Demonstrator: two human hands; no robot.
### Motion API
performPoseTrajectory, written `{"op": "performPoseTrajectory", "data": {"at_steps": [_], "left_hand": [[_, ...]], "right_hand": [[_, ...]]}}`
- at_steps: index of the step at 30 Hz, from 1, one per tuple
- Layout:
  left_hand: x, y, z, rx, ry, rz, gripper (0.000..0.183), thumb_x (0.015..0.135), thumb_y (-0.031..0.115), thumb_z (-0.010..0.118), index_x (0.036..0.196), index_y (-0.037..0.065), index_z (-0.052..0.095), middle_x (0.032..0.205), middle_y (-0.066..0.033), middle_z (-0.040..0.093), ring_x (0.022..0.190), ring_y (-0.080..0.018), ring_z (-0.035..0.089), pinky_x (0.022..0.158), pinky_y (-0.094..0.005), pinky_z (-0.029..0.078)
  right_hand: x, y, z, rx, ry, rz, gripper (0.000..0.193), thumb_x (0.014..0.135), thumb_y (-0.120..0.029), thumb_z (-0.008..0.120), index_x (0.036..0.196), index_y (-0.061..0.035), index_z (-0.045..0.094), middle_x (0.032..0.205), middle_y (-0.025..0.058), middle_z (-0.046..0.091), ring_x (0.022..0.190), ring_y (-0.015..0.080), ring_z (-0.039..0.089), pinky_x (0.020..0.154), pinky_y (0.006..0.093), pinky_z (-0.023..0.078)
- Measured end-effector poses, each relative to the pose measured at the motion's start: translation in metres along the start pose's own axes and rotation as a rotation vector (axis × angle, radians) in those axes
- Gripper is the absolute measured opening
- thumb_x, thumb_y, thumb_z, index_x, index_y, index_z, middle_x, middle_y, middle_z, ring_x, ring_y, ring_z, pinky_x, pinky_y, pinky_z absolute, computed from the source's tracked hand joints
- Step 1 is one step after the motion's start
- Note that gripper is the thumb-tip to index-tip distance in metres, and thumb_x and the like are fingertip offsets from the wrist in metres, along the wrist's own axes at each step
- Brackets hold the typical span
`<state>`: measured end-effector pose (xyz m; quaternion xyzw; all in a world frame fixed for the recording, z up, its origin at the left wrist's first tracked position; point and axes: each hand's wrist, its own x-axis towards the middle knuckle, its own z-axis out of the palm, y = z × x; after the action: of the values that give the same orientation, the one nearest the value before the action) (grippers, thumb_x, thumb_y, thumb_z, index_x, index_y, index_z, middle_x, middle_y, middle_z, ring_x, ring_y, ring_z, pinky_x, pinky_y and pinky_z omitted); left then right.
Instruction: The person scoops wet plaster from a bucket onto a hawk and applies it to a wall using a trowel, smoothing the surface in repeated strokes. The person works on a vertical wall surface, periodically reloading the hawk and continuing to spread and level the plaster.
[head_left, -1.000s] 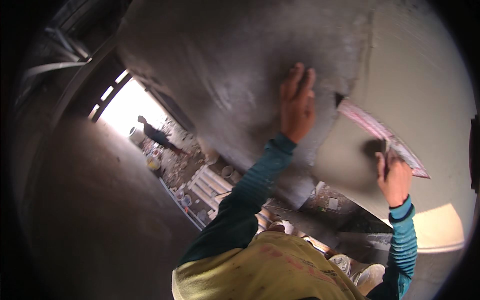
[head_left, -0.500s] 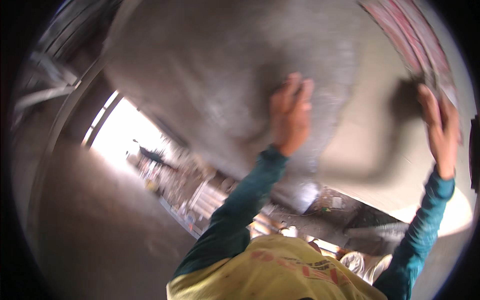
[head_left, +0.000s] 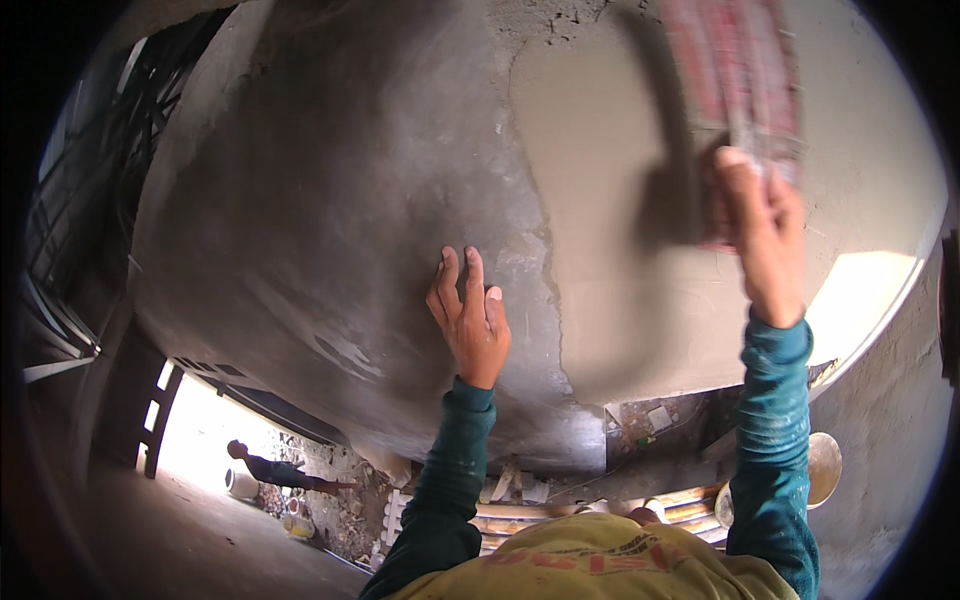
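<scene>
In front of me is a wall with a band of smooth, pale wet plaster (head_left: pixel 600 250) beside a darker grey surface (head_left: pixel 330 200). My right hand (head_left: pixel 768 235) grips the handle of a long reddish plastering float (head_left: pixel 730 70), blurred by motion, against the pale band. The float casts a dark shadow to its left. My left hand (head_left: pixel 472 325) is raised before the darker grey part, fingers apart and holding nothing; whether its fingertips touch the wall I cannot tell. A ragged edge in the plaster runs between the two hands.
Bamboo poles (head_left: pixel 690 497) lie low behind my chest, with a bucket (head_left: pixel 825 470) near my right forearm. Debris (head_left: pixel 655 420) shows below the plaster's lower edge. At the lower left, another person (head_left: pixel 275 472) stands near a bright opening.
The view has turned, and the tilted scene is now more level. The float and my right hand appear farther left, while my left hand appears lower and farther left with its fingers apart.
</scene>
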<state>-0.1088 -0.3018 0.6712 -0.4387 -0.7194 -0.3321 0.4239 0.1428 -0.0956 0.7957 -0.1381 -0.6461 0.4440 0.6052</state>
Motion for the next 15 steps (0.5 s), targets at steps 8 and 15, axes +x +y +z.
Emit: {"op": "performPoseTrajectory", "data": {"at_steps": [8,15], "left_hand": [[0.017,0.0,-0.008,-0.101,0.132,-0.043,0.043,0.102,0.016,0.056,0.143,0.004,0.06,0.153,-0.0197,0.048,0.137,-0.04,0.046,0.114,-0.0536,0.035],[0.048,-0.004,-0.012,-0.066,0.126,0.023,0.054,0.099,0.016,0.06,0.151,0.003,0.051,0.162,-0.0217,0.037,0.148,-0.0445,0.035,0.119,-0.0553,0.031]], "right_hand": [[0.011,0.012,0.107,0.047,-0.217,-0.02,0.038,0.103,-0.039,0.063,0.088,-0.0049,0.068,0.063,-0.0041,0.053,0.052,0.006,0.045,0.049,0.0245,0.035],[0.066,0.042,0.061,0.009,0.027,-0.118,0.035,0.1,-0.042,0.068,0.097,-0.0069,0.071,0.072,-0.0052,0.058,0.06,0.0043,0.049,0.053,0.0218,0.037]]}}
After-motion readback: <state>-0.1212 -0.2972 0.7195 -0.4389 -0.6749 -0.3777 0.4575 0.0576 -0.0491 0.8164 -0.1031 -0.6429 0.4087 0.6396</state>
